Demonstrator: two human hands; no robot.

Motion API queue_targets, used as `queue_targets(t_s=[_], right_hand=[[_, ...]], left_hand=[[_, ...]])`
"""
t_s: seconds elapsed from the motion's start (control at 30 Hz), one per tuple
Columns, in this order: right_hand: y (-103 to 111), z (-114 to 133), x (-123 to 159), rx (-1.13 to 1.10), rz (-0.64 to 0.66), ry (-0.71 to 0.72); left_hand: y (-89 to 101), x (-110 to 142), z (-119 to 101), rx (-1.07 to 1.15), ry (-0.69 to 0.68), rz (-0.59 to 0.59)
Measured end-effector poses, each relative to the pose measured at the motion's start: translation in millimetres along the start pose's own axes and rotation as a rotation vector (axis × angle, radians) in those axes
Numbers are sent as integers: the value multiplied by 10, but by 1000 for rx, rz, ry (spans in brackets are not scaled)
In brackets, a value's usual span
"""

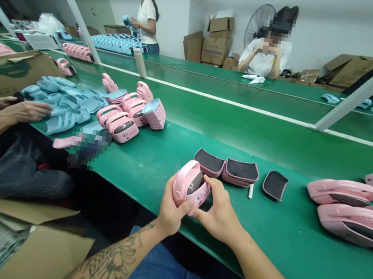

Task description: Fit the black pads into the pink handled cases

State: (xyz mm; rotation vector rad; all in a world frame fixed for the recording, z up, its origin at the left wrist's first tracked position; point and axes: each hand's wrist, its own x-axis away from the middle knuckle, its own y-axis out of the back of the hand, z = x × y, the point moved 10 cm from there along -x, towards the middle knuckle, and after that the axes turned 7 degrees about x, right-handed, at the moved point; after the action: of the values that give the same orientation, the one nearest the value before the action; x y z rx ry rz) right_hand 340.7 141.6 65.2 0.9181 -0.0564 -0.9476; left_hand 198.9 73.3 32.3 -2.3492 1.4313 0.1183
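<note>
Both my hands hold a pink moulded plastic slipper (190,184) over the green bench (293,269), with its dark inner surface showing. My left hand (173,206) grips its lower left side, and my right hand (219,211) presses on its right side. Just beyond them lie a small stack of dark-lined pink pieces (241,172), another such piece (208,161) and a single dark pad (275,184). A white stick (251,191) lies beside the pad. Several larger pink slippers (350,194) rest at the right.
To the left, a co-worker's hand (28,111) rests by a heap of pale blue slippers (63,101), near stacked pink ones (121,121). A cardboard box (1,73) sits beyond, and another with newspaper (23,245) lies on the floor. Other workers sit across a second bench.
</note>
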Motion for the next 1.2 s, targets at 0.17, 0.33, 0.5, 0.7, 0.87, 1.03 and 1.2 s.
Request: queue_targets(t_s=[0.17,0.33,0.5,0.7,0.87,1.03,1.2], right_hand=[[-3,-1,5,25,-52,24],[-37,-8,-46,-15,-36,26],[39,201,-23,26,-26,242],[71,316,-2,16,-21,324],[96,292,-17,-107,5,269],[79,269,6,-197,-6,221],[38,283,65,-176,-85,224]], left_hand=[[-1,-40,-18,26,7,-29],[46,-135,24,97,155,-37],[171,-167,25,159,382,-75],[100,-110,-50,100,528,-18],[62,-151,-51,19,511,11],[20,-165,-56,-27,538,30],[2,-143,-93,-16,555,-15]])
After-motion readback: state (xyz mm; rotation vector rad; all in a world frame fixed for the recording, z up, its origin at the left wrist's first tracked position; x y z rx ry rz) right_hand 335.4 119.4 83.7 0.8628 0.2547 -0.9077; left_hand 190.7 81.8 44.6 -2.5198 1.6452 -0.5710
